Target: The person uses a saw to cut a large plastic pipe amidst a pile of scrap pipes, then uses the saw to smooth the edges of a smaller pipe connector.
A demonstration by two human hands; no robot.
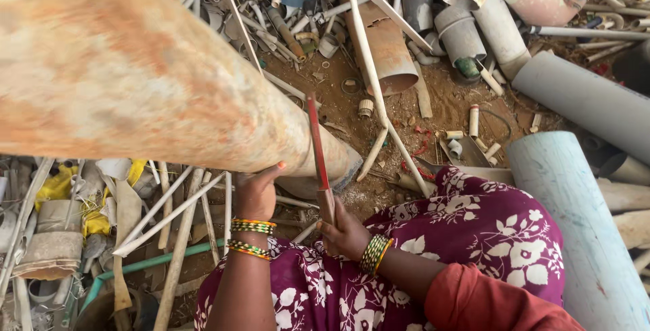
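Our left hand (pixel 256 194) braces the big pipe (pixel 135 73); our right hand (pixel 345 231) is clenched round the blade (pixel 317 148), which rests against it. We see no cut through the pipe yet.

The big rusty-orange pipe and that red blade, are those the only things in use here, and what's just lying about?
In use:
big orange-stained pipe, steadied by the left hand
red-bladed cutting tool, gripped by the right hand, blade against the pipe

Lying about:
pale blue pipe
grey pipe
thin white tubes
small pipe offcuts on the dirt
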